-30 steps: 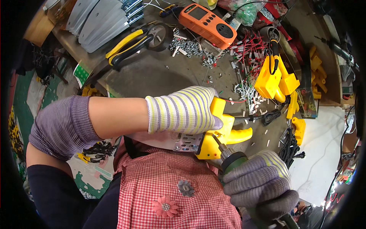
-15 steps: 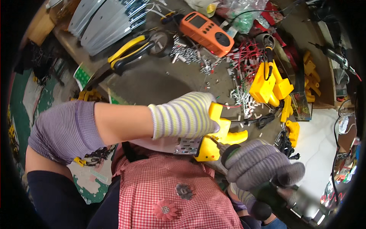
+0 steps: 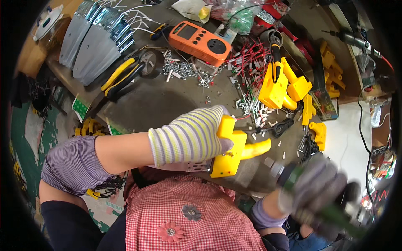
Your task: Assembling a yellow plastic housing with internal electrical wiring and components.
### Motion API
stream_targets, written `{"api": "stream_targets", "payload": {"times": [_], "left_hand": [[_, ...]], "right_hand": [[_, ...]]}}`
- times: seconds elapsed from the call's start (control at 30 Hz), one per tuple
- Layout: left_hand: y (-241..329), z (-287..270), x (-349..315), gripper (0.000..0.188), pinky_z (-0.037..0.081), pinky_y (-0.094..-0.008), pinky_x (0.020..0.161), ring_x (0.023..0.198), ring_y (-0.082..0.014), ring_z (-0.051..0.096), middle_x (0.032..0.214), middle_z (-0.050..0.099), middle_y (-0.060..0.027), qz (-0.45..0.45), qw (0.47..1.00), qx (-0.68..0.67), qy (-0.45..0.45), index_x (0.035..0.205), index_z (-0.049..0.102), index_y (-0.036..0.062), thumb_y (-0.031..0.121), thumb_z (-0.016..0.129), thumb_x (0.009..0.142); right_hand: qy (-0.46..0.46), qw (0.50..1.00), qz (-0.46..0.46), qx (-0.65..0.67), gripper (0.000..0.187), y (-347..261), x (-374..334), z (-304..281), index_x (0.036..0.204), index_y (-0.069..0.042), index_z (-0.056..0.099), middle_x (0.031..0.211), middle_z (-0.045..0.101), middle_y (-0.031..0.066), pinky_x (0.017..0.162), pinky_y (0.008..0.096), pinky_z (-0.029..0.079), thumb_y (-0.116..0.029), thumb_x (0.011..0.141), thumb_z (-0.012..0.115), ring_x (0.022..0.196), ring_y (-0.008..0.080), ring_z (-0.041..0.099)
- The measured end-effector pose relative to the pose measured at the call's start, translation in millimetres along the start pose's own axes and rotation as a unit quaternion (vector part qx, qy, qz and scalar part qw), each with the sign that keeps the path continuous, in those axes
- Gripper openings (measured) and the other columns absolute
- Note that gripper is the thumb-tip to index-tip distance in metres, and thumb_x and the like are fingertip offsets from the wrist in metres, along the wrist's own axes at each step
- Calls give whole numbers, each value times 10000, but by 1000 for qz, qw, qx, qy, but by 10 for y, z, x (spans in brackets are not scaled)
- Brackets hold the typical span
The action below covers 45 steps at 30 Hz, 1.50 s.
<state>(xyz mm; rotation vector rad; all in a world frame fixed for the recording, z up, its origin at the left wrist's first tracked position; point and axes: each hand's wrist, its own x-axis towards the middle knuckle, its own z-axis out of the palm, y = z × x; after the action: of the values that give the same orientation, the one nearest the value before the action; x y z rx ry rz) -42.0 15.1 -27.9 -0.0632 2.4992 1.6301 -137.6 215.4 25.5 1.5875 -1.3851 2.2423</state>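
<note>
My left hand (image 3: pixel 188 134), in a yellow, white and grey striped knit glove, is closed round a yellow plastic tool housing (image 3: pixel 228 161). The housing has a curved handle pointing right. A perforated metal plate (image 3: pixel 197 166) joins its lower left side, partly under my forearm. To the right, my gloved right hand (image 3: pixel 318 188), smeared by motion, grips a dark green power screwdriver (image 3: pixel 289 178). Its silver nose (image 3: pixel 274 168) points toward the housing but stands apart from it. A black cord (image 3: pixel 282 127) lies on the bench just beyond the handle.
Beyond my hands lie an orange meter (image 3: pixel 200 43), yellow-handled cutters (image 3: pixel 121 77), loose screws (image 3: pixel 180 67) and red-wired parts (image 3: pixel 251 62). Grey metal plates (image 3: pixel 94 54) with white wires stack at far left. More yellow housings (image 3: pixel 274 90) stand at right, near another power screwdriver (image 3: pixel 356 44).
The screwdriver was at the housing; my right hand has drawn it away to the right. My left hand still holds the housing. The whole view has shifted somewhat.
</note>
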Motion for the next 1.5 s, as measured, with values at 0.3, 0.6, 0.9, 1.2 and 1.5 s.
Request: {"api": "stream_targets", "payload": {"times": [0.3, 0.6, 0.9, 1.2, 1.5], "left_hand": [[-35, -10, 26, 680, 407, -430, 1065, 1209, -400, 531, 1255, 568, -254, 44, 991, 110, 69, 1319, 527, -21, 362, 739, 799], [-38, 82, 36, 649, 407, -474, 1038, 1147, -416, 537, 1217, 572, -229, 55, 981, 150, 108, 1328, 545, 12, 303, 735, 781], [161, 170, 133, 441, 462, -445, 856, 898, -329, 613, 958, 642, -107, 218, 938, 192, 188, 1046, 712, 93, 306, 796, 669], [215, 176, 38, 192, 470, -404, 750, 815, -252, 621, 816, 661, -16, 245, 930, 203, 183, 840, 740, 146, 216, 801, 671], [109, 124, -56, 351, 451, -451, 833, 924, -266, 610, 924, 652, -10, 282, 895, 298, 176, 966, 726, 168, 321, 792, 657]], "right_hand": [[199, 972, 75, -96, 806, 434, -216, -438, 1300, -64, 469, 706, 552, 63, 573, 341, 473, -607, 776, 751, 591, 202, 532], [181, 979, 43, -82, 799, 349, -158, -436, 1304, -49, 484, 689, 549, 57, 569, 363, 475, -639, 811, 699, 598, 203, 552], [71, 990, 99, 68, 685, -331, -74, -131, 928, -99, 575, 680, 459, 14, 647, 304, 440, -761, 766, 648, 650, 165, 485], [-51, 995, -4, 82, 767, -238, 43, -135, 1271, -46, 548, 740, 575, -3, 561, 286, 528, -622, 799, 732, 578, 129, 583], [-124, 985, -5, 117, 664, -161, 71, -41, 1380, -11, 451, 573, 587, 67, 428, 341, 500, -485, 928, 565, 427, 208, 587]]}}
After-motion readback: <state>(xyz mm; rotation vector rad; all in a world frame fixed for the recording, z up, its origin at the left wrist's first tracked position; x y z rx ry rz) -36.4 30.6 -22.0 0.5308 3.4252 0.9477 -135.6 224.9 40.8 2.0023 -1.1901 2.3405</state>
